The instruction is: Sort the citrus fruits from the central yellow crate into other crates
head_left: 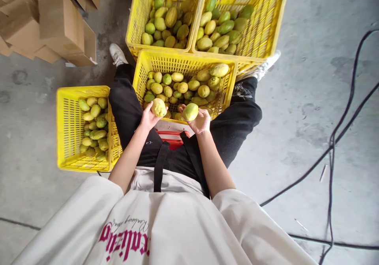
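Note:
My left hand [149, 117] is closed around a bumpy yellow lemon [159, 107]. In my right hand [201, 122] lies a smoother green-yellow lemon [190, 112], with the fingers curled under and beside it. Both hands are raised over the near edge of a yellow plastic crate [185, 58] between my legs. Inside that crate lie many yellow and green lemons [182, 87], with bigger ones toward its right side. The fingertips under both held lemons are partly hidden.
Two more yellow crates [237, 54] with lemons adjoin the far side. Another yellow crate [83, 89] of lemons stands by my left leg. Cardboard boxes [60, 22] are at the upper left. Black cables [333, 139] run across the floor at right.

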Available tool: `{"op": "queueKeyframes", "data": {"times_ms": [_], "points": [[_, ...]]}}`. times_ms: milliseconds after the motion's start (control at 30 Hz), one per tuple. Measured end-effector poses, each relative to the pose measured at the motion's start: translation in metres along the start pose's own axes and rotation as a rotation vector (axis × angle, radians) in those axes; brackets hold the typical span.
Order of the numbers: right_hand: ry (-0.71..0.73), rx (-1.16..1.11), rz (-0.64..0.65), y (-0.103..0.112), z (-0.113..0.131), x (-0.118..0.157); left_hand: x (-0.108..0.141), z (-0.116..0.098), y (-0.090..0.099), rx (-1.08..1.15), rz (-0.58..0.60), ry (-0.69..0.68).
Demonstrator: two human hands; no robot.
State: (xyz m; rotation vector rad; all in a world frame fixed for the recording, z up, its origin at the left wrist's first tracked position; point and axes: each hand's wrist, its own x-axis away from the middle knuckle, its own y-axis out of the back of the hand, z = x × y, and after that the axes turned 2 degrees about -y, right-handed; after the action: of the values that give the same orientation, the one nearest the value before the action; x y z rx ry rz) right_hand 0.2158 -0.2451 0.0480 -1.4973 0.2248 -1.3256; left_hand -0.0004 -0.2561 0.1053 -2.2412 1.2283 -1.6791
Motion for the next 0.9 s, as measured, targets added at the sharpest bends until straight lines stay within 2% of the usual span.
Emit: {"op": "queueKeyframes", "data": {"times_ms": [100,233,367,467,600,733,900], "points": [[-0.077,0.051,0.040,0.000,0.001,0.003,0.000,0.002,0.001,-0.092,0.008,0.019],[-0.146,0.120,0.104,-0.002,0.003,0.005,0.001,0.006,0.004,-0.161,0.078,0.023],[-0.095,0.104,0.026,-0.002,0.003,0.003,0.001,0.007,0.005,-0.212,0.110,0.062],[-0.025,0.046,-0.023,-0.001,0.001,0.002,0.002,0.003,0.002,-0.194,0.089,0.099],[0.046,0.037,0.041,-0.002,-0.001,0.000,0.007,-0.002,-0.003,-0.099,0.099,0.120],[0.032,0.079,0.060,-0.004,0.001,0.001,0.009,-0.003,-0.003,-0.081,0.183,0.077],[0.007,-0.066,0.009,-0.001,0.011,0.005,0.008,-0.002,0.000,-0.151,0.223,0.075]]}}
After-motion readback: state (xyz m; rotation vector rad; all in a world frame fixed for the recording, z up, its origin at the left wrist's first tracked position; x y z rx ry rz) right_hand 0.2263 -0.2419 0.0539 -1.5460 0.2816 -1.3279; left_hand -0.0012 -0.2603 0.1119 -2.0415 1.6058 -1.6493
